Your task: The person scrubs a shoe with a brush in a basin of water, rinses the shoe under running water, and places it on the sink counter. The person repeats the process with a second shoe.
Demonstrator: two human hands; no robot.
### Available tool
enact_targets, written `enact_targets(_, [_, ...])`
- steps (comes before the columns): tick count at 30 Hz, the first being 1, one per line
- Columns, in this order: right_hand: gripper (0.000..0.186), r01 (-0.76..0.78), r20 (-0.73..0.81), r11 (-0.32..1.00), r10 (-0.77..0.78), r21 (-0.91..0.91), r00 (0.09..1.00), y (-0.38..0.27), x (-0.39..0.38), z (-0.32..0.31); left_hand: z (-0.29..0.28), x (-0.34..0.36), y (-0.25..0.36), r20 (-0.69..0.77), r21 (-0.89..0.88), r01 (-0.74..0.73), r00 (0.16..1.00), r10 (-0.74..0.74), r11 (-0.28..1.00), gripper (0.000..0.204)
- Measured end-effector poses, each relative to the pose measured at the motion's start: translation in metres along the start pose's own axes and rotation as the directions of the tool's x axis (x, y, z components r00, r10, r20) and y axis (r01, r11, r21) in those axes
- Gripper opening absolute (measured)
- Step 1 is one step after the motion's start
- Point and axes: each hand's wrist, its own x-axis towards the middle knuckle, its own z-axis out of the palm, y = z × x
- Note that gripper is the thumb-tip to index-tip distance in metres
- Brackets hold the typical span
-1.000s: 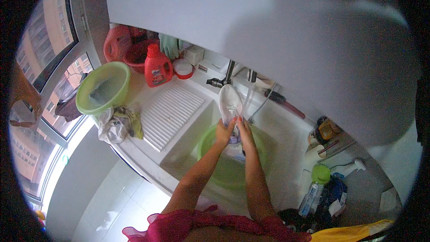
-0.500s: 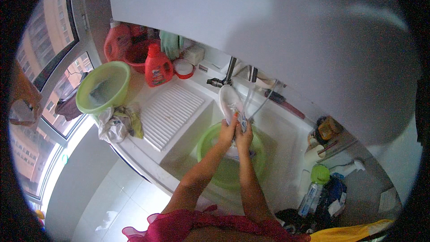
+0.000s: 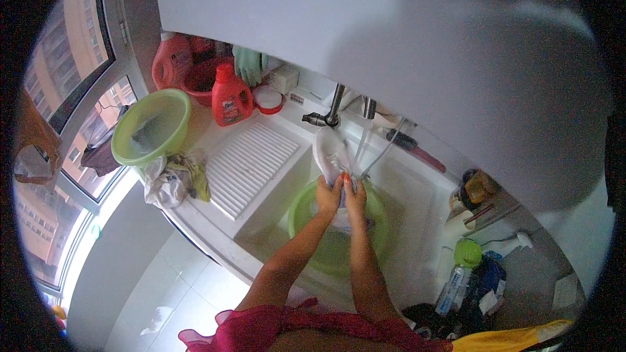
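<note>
Both of my hands hold a white lace-up shoe (image 3: 324, 148) over a light green basin (image 3: 300, 212) standing in the white sink (image 3: 417, 212). The shoe's toe points away from me, toward the tap (image 3: 336, 105). My left hand (image 3: 328, 197) is closed on the near left part of the shoe, and my right hand (image 3: 355, 198) is closed on its near right part. The fingers hide much of the shoe's heel end. A thin stream of water (image 3: 362, 145) falls just right of the shoe. Something pale lies in the basin below my wrists, too covered to name.
Left of the sink is a ribbed washboard (image 3: 251, 166), with wet cloths (image 3: 171, 182) and another green basin (image 3: 151, 127) beyond. A red detergent bottle (image 3: 231, 96) stands behind. A long-handled brush (image 3: 417, 150) lies on the back ledge. A green-capped bottle (image 3: 454, 280) is at the right.
The shoe has dropped slightly toward me and shifted a little left. My left hand has moved slightly left along with it. Both hands keep their hold.
</note>
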Motion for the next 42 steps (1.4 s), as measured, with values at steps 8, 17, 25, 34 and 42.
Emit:
enact_targets(8, [0.057, -0.073, -0.085, 0.977, 0.057, -0.202, 0.995, 0.036, 0.013, 0.005, -0.007, -0.024, 0.075, 0.072, 0.394, 0.056, 0.993, -0.092, 0.917, 0.034])
enact_targets(17, [0.059, -0.113, -0.106, 0.924, 0.079, -0.365, 0.991, 0.064, 0.029, 0.003, -0.002, -0.028, 0.063, 0.102, 0.379, 0.082, 0.986, -0.13, 0.922, 0.031])
enact_targets(25, [0.061, -0.098, -0.004, 0.994, 0.098, -0.056, 0.995, 0.038, 0.009, -0.007, 0.004, -0.016, 0.07, -0.029, -0.051, -0.038, 0.999, 0.036, 0.998, 0.053])
enact_targets(34, [0.065, -0.24, -0.001, 0.966, 0.241, -0.091, 0.97, -0.006, 0.001, -0.012, -0.001, -0.024, 0.077, 0.024, 0.18, 0.076, 0.996, -0.082, 0.981, 0.043])
enact_targets(42, [0.071, -0.324, -0.08, 0.911, 0.314, -0.254, 0.946, 0.052, -0.001, -0.012, 0.005, -0.031, 0.06, 0.007, 0.041, 0.003, 1.0, -0.004, 0.999, 0.043])
